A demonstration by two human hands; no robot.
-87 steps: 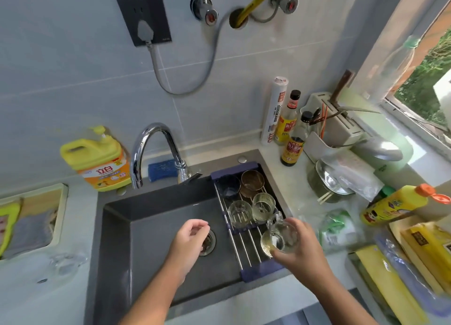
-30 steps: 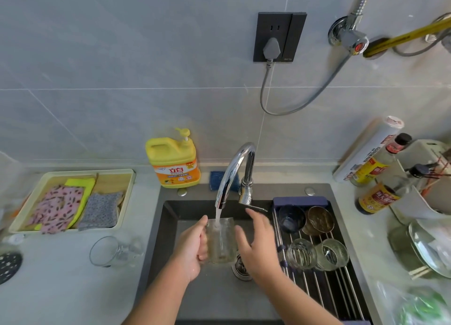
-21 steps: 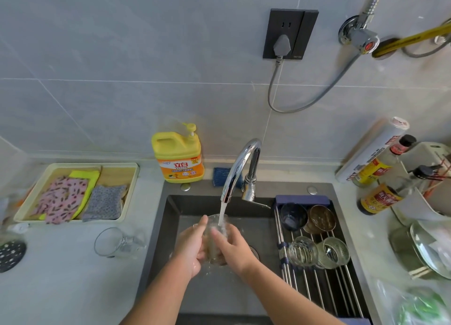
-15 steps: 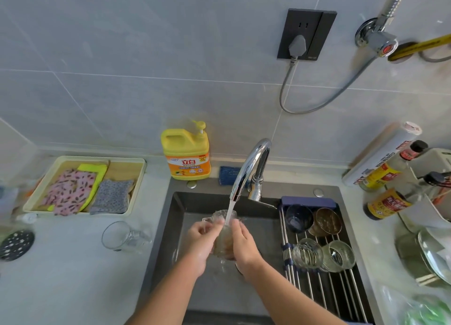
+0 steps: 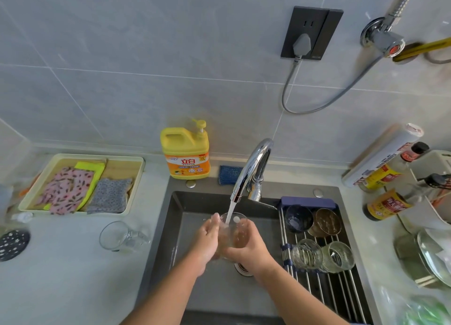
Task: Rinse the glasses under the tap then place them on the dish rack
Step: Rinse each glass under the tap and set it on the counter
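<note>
Over the dark sink (image 5: 170,227), as the head camera shows it, the tap (image 5: 253,168) is running and a thin stream of water (image 5: 230,209) falls straight into a clear glass (image 5: 231,229) that the person holds upright below the spout. The left hand (image 5: 207,241) cups the left side of it, with the fingers reaching up to the rim, and the right hand (image 5: 249,246) has its fingers wrapped round the right side and the base, so both hands hold this one glass between them, above the drain. On the right, the dish rack (image 5: 307,201) lies across the sink and carries four glasses: a dark one (image 5: 299,218) and a brown one (image 5: 327,221) at the back, and two clear ribbed ones (image 5: 306,254) (image 5: 338,256) nearer to the person. These I judge to be finished already. On the counter (image 5: 61,276) left of the sink, well apart from the rack, another glass (image 5: 122,235) lies on its side and looks not yet rinsed. So the task seems more than half done: the glass under the tap has to go on the free rods of the rack, and then the one on the counter is left to rinse and place.
</note>
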